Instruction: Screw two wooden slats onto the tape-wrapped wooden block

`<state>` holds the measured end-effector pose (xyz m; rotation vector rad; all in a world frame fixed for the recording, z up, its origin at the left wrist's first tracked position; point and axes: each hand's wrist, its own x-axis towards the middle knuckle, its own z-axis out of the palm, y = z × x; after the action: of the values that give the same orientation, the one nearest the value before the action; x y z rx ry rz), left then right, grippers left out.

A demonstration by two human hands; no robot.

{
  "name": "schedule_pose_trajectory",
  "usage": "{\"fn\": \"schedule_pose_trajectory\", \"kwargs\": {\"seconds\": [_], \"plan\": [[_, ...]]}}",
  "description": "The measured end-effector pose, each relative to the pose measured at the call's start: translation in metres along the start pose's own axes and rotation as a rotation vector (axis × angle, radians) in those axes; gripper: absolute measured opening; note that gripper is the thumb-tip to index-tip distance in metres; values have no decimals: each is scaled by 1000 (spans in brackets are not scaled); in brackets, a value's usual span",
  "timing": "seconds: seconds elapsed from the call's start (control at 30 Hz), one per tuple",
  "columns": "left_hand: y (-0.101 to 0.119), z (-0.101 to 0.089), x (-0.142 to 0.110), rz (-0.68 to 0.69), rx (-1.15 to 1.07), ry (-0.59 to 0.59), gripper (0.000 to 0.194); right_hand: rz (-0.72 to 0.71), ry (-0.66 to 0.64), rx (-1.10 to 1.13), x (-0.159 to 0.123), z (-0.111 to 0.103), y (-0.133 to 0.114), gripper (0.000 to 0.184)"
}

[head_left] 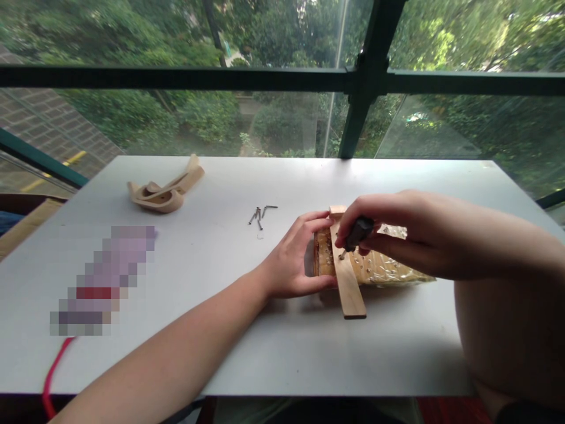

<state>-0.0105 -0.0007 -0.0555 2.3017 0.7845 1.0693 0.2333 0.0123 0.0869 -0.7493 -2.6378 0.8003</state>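
My right hand (384, 229) is closed around the dark handle of a screwdriver (358, 234). The screwdriver's tip meets a flat wooden piece (352, 291) at a small hole or screw near its middle. That piece lies across a brown board (375, 265) with a shiny, clear wrapping and several small holes. With thumb and fingers spread along its left side, my left hand (293, 256) grips the board; its fingertips also touch the wooden piece. Part of the board is hidden behind my right hand.
Several loose screws (258, 218) and an L-shaped hex key (270, 206) lie on the white table (212, 282). Curved wooden parts (163, 191) rest at the back left. A pixelated purple item (112, 271) with a red strap (55, 368) lies at the left. Windows border the far edge.
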Motion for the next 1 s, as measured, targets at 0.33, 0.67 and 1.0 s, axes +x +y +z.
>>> {"fn": "schedule_pose_trajectory", "kwargs": {"seconds": [0.33,0.67,1.0], "plan": [[4,0,1,-29,52,-57,75,55,117,-244,12,8,1,16],[1,1,-2,-44,53,-43,67,-69,-70,113,14,18,-7,9],[3,0,-1,-87,88,-72,77,161,59,-5,19,30,-21,15]]}}
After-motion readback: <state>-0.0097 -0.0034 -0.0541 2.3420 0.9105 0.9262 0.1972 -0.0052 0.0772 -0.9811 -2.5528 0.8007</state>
